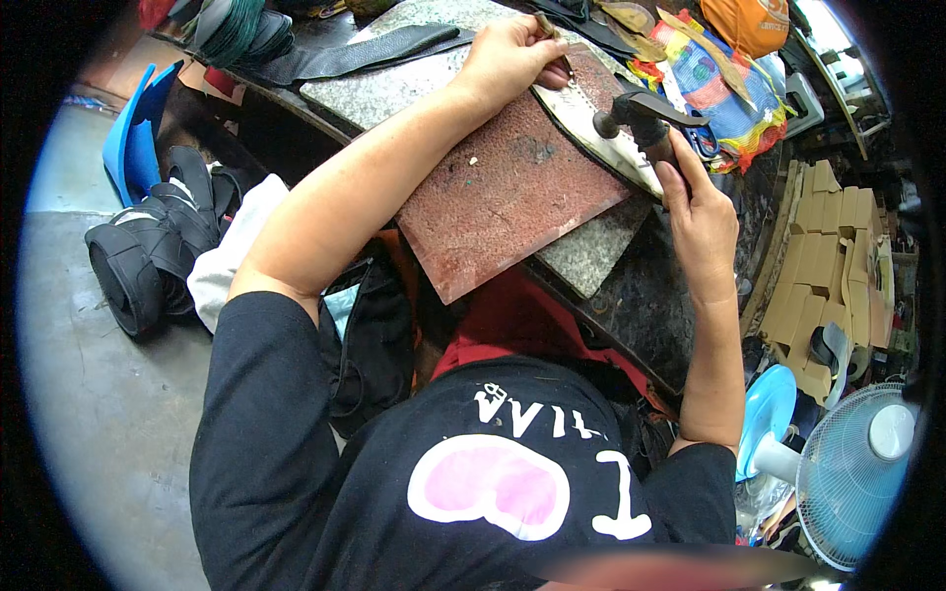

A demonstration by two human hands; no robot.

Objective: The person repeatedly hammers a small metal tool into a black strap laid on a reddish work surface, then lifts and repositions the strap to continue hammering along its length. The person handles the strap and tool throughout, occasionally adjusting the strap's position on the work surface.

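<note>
My right hand [698,222] is closed round the dark handle of a hammer [645,123]. The hammer's head, rounded at one end and flat and tapering at the other, hangs over the near end of a pale shoe sole [596,128] with a dark rim. At the sole's far end my left hand [503,64] is closed, its fingers pinching a small brownish rod-like tool [545,27]; its lower end is hidden by the fingers. Under the sole lies a worn reddish board [507,197], set on a speckled stone slab [596,254].
A black leather strip [370,54] lies left of my left hand. Colourful plastic packaging [709,89] and an orange bag [746,22] stand at the far right. Flattened cardboard [813,266] and a fan [855,473] are right of the bench; stacked black footwear parts [148,251] are left.
</note>
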